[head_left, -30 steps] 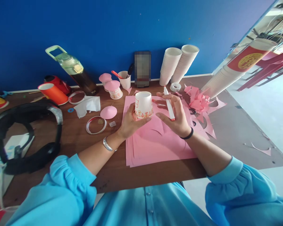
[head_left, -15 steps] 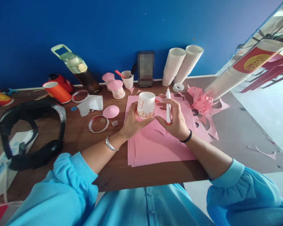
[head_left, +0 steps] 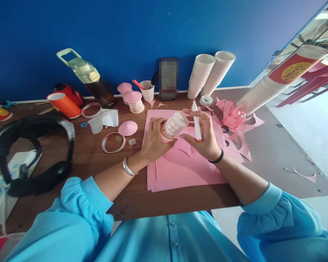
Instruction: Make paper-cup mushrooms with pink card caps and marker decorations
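Observation:
My left hand (head_left: 155, 141) is wrapped round the lower part of a white paper cup (head_left: 175, 125), which tilts to the right over the pink sheets (head_left: 186, 171). A red window grid and red plant shapes are drawn on the cup. In my right hand (head_left: 206, 140) a white marker (head_left: 197, 125) with a red tip stands nearly upright, the tip pointing up. The right fingertips are near the cup's rim; whether they touch it is hard to tell. Two small cups with pink cone roofs (head_left: 133, 97) stand behind, to the left.
A pink cone (head_left: 127, 128), a tape ring (head_left: 113, 142), a bottle (head_left: 94, 82) and a black headband (head_left: 34, 153) lie or stand left. At the back are a pen cup (head_left: 148, 91), a phone (head_left: 168, 78) and cup stacks (head_left: 200, 76). Pink scraps (head_left: 232, 114) lie right.
The cup has turned in my left hand: it was upright and now leans right, with the window drawing facing me. The marker in my right hand tilts slightly more.

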`<state>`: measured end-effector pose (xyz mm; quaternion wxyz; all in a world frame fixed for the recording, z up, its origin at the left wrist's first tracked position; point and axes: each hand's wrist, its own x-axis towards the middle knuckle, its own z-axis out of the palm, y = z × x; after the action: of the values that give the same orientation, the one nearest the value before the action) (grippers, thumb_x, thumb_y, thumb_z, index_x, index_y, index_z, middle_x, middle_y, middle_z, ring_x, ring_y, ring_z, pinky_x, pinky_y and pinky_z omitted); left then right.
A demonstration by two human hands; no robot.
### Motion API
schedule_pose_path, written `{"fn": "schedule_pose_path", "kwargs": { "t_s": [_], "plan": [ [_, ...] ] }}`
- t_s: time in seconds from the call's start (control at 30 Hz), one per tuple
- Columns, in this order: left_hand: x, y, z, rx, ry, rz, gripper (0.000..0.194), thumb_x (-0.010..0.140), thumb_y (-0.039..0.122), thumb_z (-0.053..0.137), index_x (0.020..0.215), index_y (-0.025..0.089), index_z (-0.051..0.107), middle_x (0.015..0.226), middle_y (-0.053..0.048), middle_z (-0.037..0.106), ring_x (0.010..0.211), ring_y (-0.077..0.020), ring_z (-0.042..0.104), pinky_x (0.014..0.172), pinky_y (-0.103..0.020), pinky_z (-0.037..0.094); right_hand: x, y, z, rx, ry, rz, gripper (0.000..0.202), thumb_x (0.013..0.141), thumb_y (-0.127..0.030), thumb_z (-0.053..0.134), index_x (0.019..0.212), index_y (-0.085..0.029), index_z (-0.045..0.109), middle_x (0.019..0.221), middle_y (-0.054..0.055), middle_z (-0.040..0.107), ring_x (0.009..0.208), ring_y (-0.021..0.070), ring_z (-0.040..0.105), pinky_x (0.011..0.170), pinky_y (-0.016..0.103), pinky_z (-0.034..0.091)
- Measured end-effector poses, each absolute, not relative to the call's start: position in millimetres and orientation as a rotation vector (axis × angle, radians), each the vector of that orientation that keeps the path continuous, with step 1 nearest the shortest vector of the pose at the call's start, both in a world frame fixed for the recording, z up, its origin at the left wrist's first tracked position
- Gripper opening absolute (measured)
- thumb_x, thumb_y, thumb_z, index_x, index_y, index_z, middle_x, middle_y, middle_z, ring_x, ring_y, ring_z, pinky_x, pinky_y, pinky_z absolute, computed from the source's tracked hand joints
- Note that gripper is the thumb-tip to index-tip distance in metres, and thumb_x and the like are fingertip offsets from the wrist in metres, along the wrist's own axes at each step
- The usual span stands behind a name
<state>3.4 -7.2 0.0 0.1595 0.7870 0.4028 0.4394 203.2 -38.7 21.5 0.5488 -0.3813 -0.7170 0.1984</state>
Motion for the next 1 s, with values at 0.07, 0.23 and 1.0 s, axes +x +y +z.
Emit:
{"fn": "schedule_pose_path", "kwargs": {
  "t_s": [0.07, 0.23, 1.0],
  "plan": [
    [3.9, -9.2, 2.6, 2.304, 1.119, 1.221, 0.066, 0.071, 0.020, 0.083, 0.123, 0.023, 0.042, 0.123, -0.011, 0.053, 0.118, -0.0302, 0.054, 0.095, -0.047, 0.052, 203.7, -37.9, 21.1, -0.890, -1.703, 0.468, 0.057, 0.087, -0.036, 0.081, 0.132, -0.031, 0.047, 0.141, 0.013, 0.060, 0.133, 0.0324, 0.059, 0.105, 0.057, 0.057],
    [3.3, -10.1, 3.0, 2.291, 1.091, 1.218, 0.074, 0.067, 0.024, 0.088, 0.125, 0.024, 0.043, 0.125, -0.010, 0.054, 0.119, -0.0304, 0.055, 0.098, -0.049, 0.051, 207.3, -36.4, 21.6, -0.880, -1.656, 0.557, 0.051, 0.088, -0.033, 0.080, 0.129, -0.031, 0.050, 0.134, 0.011, 0.062, 0.127, 0.0294, 0.063, 0.101, 0.053, 0.059],
    [3.6, -9.1, 2.9, 2.350, 1.011, 1.324, 0.081, 0.069, 0.039, 0.093, 0.128, 0.025, 0.040, 0.126, -0.012, 0.058, 0.117, -0.0300, 0.060, 0.095, -0.047, 0.052, 204.8, -36.0, 26.9, -0.808, -1.462, 0.990, 0.055, 0.082, -0.042, 0.084, 0.120, -0.033, 0.045, 0.151, 0.008, 0.053, 0.128, 0.0274, 0.065, 0.105, 0.052, 0.058]
  ]
}}
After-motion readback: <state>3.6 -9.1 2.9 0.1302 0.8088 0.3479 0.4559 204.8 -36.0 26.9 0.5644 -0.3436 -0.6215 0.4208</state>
